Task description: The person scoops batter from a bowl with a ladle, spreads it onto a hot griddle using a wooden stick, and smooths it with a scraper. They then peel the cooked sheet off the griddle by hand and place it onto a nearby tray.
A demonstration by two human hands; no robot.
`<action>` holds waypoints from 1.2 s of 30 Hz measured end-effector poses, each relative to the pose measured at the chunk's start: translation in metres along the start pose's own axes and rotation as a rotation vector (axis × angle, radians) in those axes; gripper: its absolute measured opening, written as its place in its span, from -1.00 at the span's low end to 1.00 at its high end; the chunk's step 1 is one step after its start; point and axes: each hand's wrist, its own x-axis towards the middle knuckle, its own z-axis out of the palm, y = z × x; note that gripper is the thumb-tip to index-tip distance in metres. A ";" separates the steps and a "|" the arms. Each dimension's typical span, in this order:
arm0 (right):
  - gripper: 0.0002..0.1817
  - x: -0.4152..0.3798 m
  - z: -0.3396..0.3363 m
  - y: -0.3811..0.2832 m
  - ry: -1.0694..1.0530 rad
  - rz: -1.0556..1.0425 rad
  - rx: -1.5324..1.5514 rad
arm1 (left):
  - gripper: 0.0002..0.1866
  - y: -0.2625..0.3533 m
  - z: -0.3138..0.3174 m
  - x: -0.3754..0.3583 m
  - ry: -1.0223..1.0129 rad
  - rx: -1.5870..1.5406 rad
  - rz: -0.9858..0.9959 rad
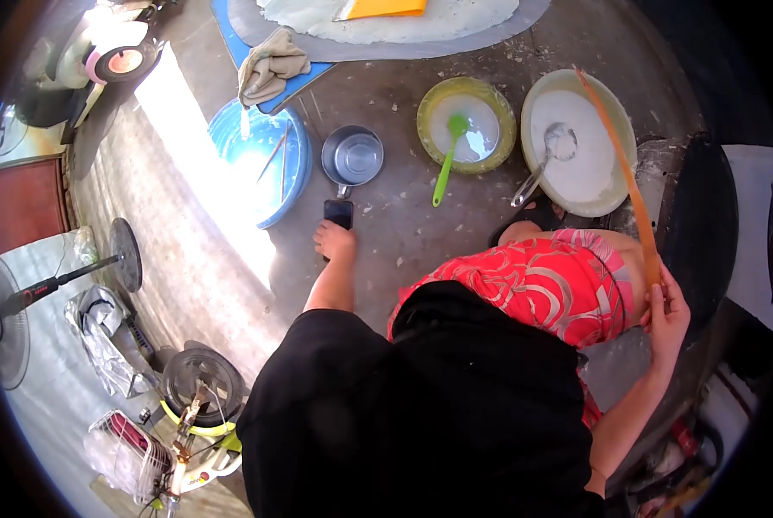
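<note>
My left hand (335,240) reaches down to the floor and closes around the end of the black handle (338,211) of a small metal saucepan (352,157), which looks empty. My right hand (667,315) is at my right knee, gripping the lower end of a long thin orange stick (615,151). The stick slants up over a large white bowl (615,104) of white batter with a metal ladle (546,155) in it. My black top and red patterned trousers fill the lower middle.
Left of the saucepan is a blue basin (296,186) of water with sticks in it. A yellow-green bowl (430,99) holds batter and a green ladle (449,155). A cloth (270,65) lies on a blue board, a dark round griddle (702,233) sits at the right, and fans (6,315) stand at the left.
</note>
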 end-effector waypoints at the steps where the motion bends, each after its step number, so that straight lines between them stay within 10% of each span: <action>1: -0.64 0.001 -0.001 -0.001 -0.005 -0.003 0.006 | -0.42 0.001 0.001 -0.002 0.053 -0.006 0.009; 11: -0.63 -0.003 -0.003 -0.006 0.010 0.000 0.089 | -0.59 0.030 -0.013 -0.036 0.013 -0.070 -0.035; 15: -0.63 -0.005 -0.009 -0.005 0.000 -0.011 0.159 | -0.59 0.039 -0.009 -0.044 -0.258 -0.169 -0.020; 19: -0.66 -0.014 -0.022 -0.005 0.071 0.009 0.296 | -0.71 0.067 0.058 -0.037 -0.703 -0.306 0.611; 24: -0.67 -0.032 -0.048 0.020 0.223 0.032 0.431 | -0.60 0.163 -0.074 -0.139 -1.080 -0.905 0.445; 31: -0.67 -0.064 -0.066 0.064 0.378 0.149 0.355 | -0.59 0.231 -0.074 -0.132 -0.701 -0.858 0.755; 33: -0.67 -0.072 -0.067 0.078 0.389 0.176 0.374 | -0.60 0.226 -0.048 -0.118 0.360 -0.132 1.025; 36: -0.66 -0.083 -0.067 0.095 0.406 0.248 0.427 | -0.46 0.213 -0.039 -0.110 0.192 0.149 0.830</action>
